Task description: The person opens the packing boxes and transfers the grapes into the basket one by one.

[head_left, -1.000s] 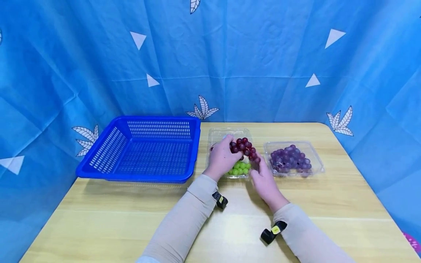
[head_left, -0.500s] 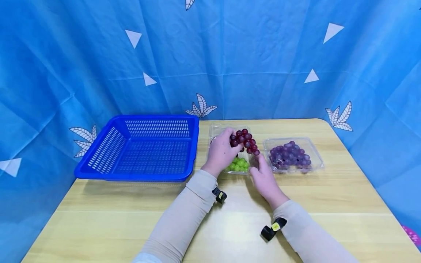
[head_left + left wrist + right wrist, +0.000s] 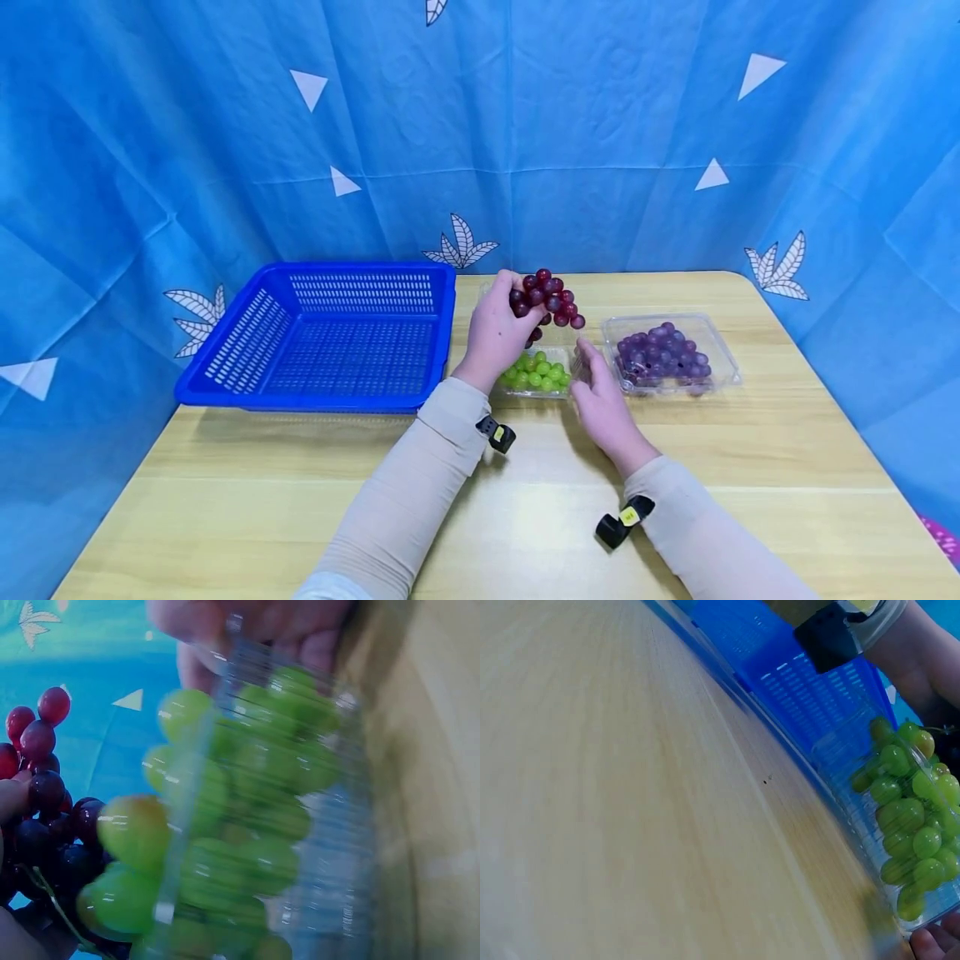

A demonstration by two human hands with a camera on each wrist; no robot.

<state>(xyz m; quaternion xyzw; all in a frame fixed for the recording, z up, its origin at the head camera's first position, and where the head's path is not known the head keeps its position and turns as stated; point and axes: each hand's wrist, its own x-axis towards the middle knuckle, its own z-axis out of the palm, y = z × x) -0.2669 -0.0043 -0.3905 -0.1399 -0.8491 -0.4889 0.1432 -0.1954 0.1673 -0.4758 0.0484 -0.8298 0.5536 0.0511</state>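
My left hand (image 3: 500, 329) grips a bunch of dark red grapes (image 3: 551, 293), raised over a clear plastic box (image 3: 557, 393). Below it, a bunch of green grapes (image 3: 537, 372) lies in that box. In the left wrist view the red grapes (image 3: 46, 791) hang just beside the green ones (image 3: 247, 765), with a thin stem showing. At the box's right end, my right hand (image 3: 604, 412) holds the wall between thumb and fingers. Its fingertips (image 3: 928, 943) show at the box's corner in the right wrist view. The left fingers are partly hidden behind the red grapes.
To the left stands a blue plastic basket (image 3: 442, 367) with slotted walls. A second clear box (image 3: 722, 354) with purple grapes (image 3: 662, 357) sits right of my right hand. A blue patterned curtain (image 3: 600, 125) hangs behind the wooden table (image 3: 540, 508).
My left hand has lifted the red grapes up and slightly left, out of the box, and more of the green grapes shows. The right hand has stayed at the box's right end.
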